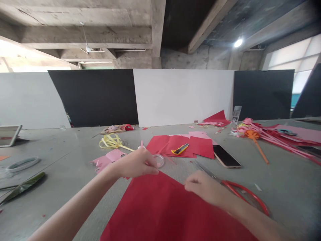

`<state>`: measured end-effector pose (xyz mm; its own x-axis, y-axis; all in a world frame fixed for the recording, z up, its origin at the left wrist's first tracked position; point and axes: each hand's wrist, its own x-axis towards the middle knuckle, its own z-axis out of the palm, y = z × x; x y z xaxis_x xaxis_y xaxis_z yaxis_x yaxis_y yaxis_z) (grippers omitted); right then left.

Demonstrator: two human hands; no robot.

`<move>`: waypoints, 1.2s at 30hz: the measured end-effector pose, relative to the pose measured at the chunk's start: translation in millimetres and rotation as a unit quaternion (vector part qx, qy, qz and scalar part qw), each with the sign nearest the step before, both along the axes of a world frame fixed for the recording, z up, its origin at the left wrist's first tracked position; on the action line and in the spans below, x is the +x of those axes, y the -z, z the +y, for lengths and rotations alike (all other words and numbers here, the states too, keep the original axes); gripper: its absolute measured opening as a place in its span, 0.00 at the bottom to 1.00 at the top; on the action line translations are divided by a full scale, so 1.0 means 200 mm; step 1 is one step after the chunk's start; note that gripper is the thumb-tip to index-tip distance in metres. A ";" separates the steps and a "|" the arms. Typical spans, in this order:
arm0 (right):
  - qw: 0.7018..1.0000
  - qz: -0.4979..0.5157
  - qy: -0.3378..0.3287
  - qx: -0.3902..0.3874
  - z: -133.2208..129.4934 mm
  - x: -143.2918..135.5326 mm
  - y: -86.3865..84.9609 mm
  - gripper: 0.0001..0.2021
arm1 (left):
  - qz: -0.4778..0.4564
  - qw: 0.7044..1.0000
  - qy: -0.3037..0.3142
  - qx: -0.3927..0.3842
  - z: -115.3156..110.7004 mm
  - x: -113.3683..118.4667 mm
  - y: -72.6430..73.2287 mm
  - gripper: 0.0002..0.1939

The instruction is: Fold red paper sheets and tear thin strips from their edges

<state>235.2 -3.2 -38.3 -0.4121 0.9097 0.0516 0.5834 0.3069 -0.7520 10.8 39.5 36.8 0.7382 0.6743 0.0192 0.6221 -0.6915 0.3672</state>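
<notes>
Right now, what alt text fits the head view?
A person's left hand pinches a large red sheet at its far corner, the right hand at its edge. Red-handled scissors lie nearby; beyond, a yellow cutter rests on smaller red sheets beside a phone.

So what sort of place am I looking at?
Likely a craft workspace in an unfinished building: bare concrete beams overhead, a long grey table with red paper, red-handled scissors and a yellow cutter.

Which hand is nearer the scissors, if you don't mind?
The right hand, close beside the scissors; the left hand is farther off, by the tape roll.
</notes>
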 end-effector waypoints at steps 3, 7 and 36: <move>0.999 -0.022 -0.009 -0.028 0.02 0.02 0.01 0.10 | 0.005 1.000 -0.011 -0.012 0.03 -0.03 -0.01 0.10; 0.996 -0.060 -0.043 -0.052 0.04 0.07 0.02 0.09 | 0.006 0.999 -0.009 -0.035 0.09 -0.08 0.00 0.10; 0.997 0.064 0.048 -0.006 0.07 -0.05 0.21 0.07 | -0.059 0.997 -0.019 -0.041 0.19 0.14 0.32 0.14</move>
